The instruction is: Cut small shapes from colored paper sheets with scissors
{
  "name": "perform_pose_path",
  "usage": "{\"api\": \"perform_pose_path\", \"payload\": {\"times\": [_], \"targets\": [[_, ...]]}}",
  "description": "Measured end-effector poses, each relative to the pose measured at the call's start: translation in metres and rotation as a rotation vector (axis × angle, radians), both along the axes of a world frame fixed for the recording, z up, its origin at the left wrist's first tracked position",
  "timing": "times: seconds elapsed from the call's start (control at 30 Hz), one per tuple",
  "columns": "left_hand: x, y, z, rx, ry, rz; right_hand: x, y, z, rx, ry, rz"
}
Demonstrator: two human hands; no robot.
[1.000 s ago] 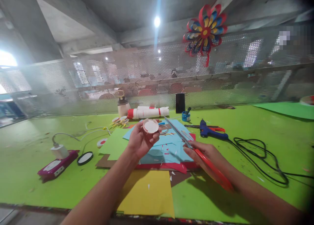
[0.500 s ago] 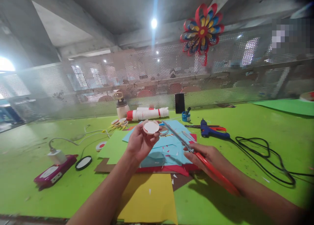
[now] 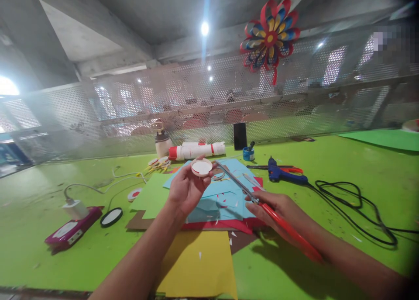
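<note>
While the left hand (image 3: 186,191) hovers above the blue paper sheet (image 3: 229,206), its fingers close around the rim of a white disc with a red edge (image 3: 201,167) and hold it face up over the far left part of that sheet. The right hand (image 3: 281,206) sits at the right edge of the blue paper sheet, gripping the red handles of the scissors (image 3: 269,212). The blades point across the sheet toward the disc, with their tips just beside it. It cannot be told whether the blades are parted.

The blue paper sheet lies on the green tabletop (image 3: 327,177), on top of red paper (image 3: 242,225). A yellow sheet (image 3: 199,260) lies on its near side and a green sheet (image 3: 152,195) on its left. A blue glue gun (image 3: 283,174) lies to its right, with a black cable (image 3: 353,204) further right. A red-and-white roll (image 3: 196,150) lies beyond its far edge.
</note>
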State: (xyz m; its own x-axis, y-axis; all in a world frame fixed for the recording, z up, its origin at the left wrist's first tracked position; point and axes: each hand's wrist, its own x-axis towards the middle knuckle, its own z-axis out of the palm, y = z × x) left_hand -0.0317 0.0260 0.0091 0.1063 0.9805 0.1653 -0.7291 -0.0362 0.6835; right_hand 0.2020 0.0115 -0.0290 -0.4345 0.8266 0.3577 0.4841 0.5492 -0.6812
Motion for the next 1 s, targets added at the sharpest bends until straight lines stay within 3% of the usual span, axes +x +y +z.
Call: {"api": "perform_pose_path", "payload": {"times": [0.3, 0.5, 0.73, 1.0], "targets": [[-0.004, 0.0, -0.001, 0.071, 0.067, 0.053, -0.003, -0.009, 0.012, -0.109, 0.092, -0.006], [-0.007, -0.003, -0.002, 0.042, 0.137, 0.129, -0.001, -0.023, 0.023, -0.309, 0.16, 0.135], [-0.009, -0.007, 0.0, 0.106, 0.253, 0.066, -0.001, -0.043, 0.035, -0.188, 0.165, 0.094], [-0.006, -0.009, 0.001, 0.237, 0.328, 0.087, 0.005, -0.037, 0.035, -0.176, 0.064, 0.183]]}}
